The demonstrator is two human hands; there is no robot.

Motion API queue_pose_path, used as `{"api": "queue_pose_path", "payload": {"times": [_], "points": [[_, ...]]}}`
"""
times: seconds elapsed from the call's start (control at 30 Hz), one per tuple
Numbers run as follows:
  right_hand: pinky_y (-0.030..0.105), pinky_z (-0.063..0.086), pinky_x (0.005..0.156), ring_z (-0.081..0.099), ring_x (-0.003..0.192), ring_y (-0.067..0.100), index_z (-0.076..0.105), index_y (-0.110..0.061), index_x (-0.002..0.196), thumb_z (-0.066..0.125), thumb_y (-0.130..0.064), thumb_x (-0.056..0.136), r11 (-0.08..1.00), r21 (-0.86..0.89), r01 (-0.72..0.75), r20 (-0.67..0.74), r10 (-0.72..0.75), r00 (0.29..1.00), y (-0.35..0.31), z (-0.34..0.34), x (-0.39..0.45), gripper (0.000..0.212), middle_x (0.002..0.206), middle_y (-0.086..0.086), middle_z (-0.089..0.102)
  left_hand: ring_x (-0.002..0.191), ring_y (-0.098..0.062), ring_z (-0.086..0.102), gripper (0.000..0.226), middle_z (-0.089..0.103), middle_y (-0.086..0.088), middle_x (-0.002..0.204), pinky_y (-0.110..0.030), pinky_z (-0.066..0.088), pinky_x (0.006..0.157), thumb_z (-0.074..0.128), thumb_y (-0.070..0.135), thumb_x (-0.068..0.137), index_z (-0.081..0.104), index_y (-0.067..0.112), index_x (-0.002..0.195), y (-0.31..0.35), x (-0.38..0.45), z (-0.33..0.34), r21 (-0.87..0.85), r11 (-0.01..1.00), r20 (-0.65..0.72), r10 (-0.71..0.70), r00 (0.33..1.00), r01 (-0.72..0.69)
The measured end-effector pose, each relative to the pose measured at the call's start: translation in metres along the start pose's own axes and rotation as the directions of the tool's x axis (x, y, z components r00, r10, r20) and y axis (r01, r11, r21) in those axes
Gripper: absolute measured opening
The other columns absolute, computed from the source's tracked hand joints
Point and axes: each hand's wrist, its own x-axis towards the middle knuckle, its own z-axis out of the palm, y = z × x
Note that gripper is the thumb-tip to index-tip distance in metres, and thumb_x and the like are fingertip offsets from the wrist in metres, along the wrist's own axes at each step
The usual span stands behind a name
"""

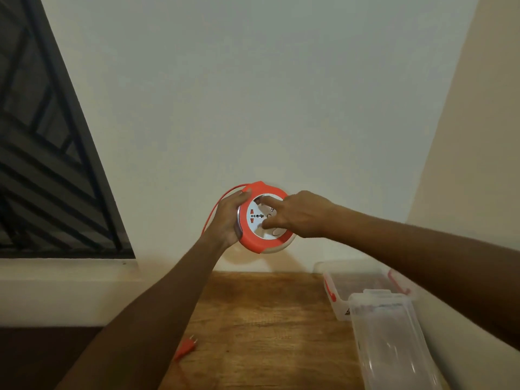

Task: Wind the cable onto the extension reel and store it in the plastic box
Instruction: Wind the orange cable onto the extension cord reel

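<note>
A round orange and white extension reel [254,239] is held up in front of the wall, above the table's far edge. My left hand [226,219] grips its left rim. My right hand [295,213] rests on the white socket face, with two fingers pressed into it. An orange cable [218,204] leaves the reel's top left and curves down behind my left wrist. The orange plug [186,347] lies on the wooden table [267,319] by its left edge. An open clear plastic box [363,280] with orange latches sits at the table's right.
A clear plastic lid [391,342] lies in front of the box, along the right edge of the table. A dark window with a metal grille [47,153] fills the left side above a pale ledge. Cream walls stand behind and to the right.
</note>
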Motion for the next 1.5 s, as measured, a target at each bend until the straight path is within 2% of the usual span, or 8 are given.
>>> {"api": "queue_pose_path", "payload": {"times": [0.33, 0.5, 0.63, 0.87, 1.03, 1.23, 1.4, 1.5], "points": [[0.040, 0.051, 0.089, 0.056, 0.120, 0.034, 0.034, -0.033, 0.149, 0.062, -0.034, 0.093, 0.975, -0.198, 0.100, 0.229, -0.054, 0.972, 0.011, -0.032, -0.003, 0.063, 0.143, 0.012, 0.047, 0.083, -0.027, 0.076, 0.034, 0.079, -0.010, 0.100, -0.040, 0.062, 0.068, 0.066, 0.037, 0.092, 0.071, 0.015, 0.117, 0.010, 0.008, 0.023, 0.124, 0.992, 0.101, -0.015, 0.995, 0.003], [0.041, 0.055, 0.084, 0.062, 0.110, 0.030, 0.035, -0.034, 0.148, 0.072, -0.036, 0.087, 0.935, -0.296, 0.196, 0.123, -0.166, 0.978, 0.006, -0.015, -0.002, 0.071, 0.131, 0.009, 0.058, 0.080, -0.026, 0.076, 0.027, 0.079, -0.008, 0.096, -0.038, 0.063, 0.066, 0.065, 0.033, 0.092, 0.072, 0.015, 0.112, 0.004, 0.008, 0.020, 0.100, 0.995, 0.131, 0.002, 0.991, -0.015], [0.036, 0.051, 0.077, 0.062, 0.111, 0.029, 0.032, -0.039, 0.148, 0.060, -0.042, 0.091, 0.977, 0.086, -0.195, -0.066, 0.201, 0.977, 0.006, -0.005, -0.004, 0.063, 0.133, 0.002, 0.058, 0.088, -0.031, 0.075, 0.034, 0.078, -0.013, 0.105, -0.041, 0.063, 0.069, 0.063, 0.030, 0.095, 0.070, 0.010, 0.122, 0.006, 0.004, 0.024, -0.055, 0.997, 0.102, 0.055, 0.993, -0.049], [0.036, 0.046, 0.093, 0.054, 0.123, 0.024, 0.045, -0.028, 0.143, 0.057, -0.053, 0.089, 0.287, 0.852, -0.437, 0.083, 0.751, 0.655, -0.039, 0.019, 0.008, 0.061, 0.139, -0.001, 0.056, 0.110, -0.042, 0.070, 0.045, 0.072, -0.021, 0.123, -0.058, 0.058, 0.091, 0.070, 0.030, 0.089, 0.067, 0.007, 0.128, -0.014, -0.004, 0.029, -0.169, 0.976, -0.089, 0.122, 0.988, -0.136], [0.038, 0.046, 0.101, 0.051, 0.126, 0.026, 0.045, -0.024, 0.144, 0.048, -0.031, 0.099, -0.326, 0.897, -0.299, 0.441, 0.718, 0.539, -0.067, 0.028, 0.011, 0.046, 0.145, 0.002, 0.049, 0.110, -0.039, 0.071, 0.042, 0.072, -0.016, 0.124, -0.055, 0.059, 0.090, 0.061, 0.037, 0.097, 0.064, 0.013, 0.132, -0.048, -0.015, 0.022, -0.064, 0.987, -0.110, 0.138, 0.984, -0.145], [0.030, 0.058, 0.068, 0.060, 0.106, 0.027, 0.050, -0.025, 0.141, 0.050, -0.008, 0.092, -0.581, 0.771, -0.261, 0.619, 0.585, 0.523, -0.095, 0.043, 0.007, 0.052, 0.129, 0.004, 0.060, 0.094, -0.030, 0.076, 0.026, 0.078, -0.005, 0.107, -0.041, 0.064, 0.077, 0.061, 0.037, 0.099, 0.070, 0.019, 0.116, -0.076, -0.028, 0.017, 0.116, 0.982, -0.201, 0.170, 0.965, -0.149], [0.013, 0.031, 0.030, 0.054, 0.042, 0.004, 0.050, -0.025, 0.137, 0.034, 0.011, 0.086, -0.830, 0.550, -0.092, 0.765, 0.457, 0.453, -0.120, 0.034, -0.017, 0.064, 0.082, 0.004, 0.060, 0.081, -0.025, 0.077, 0.015, 0.079, -0.004, 0.091, -0.041, 0.064, 0.069, 0.063, 0.024, 0.098, 0.071, 0.014, 0.090, -0.101, -0.050, 0.021, 0.106, 0.983, -0.211, 0.166, 0.963, -0.146], [0.015, 0.034, 0.033, 0.053, 0.051, 0.006, 0.037, -0.029, 0.147, 0.041, 0.007, 0.086, -0.823, 0.550, -0.142, 0.763, 0.426, 0.487, -0.141, 0.043, -0.028, 0.071, 0.103, 0.010, 0.065, 0.085, -0.027, 0.077, 0.016, 0.079, -0.006, 0.096, -0.042, 0.064, 0.070, 0.060, 0.024, 0.100, 0.071, 0.014, 0.093, -0.118, -0.064, 0.019, 0.073, 0.993, -0.173, 0.105, 0.979, -0.094]]}}
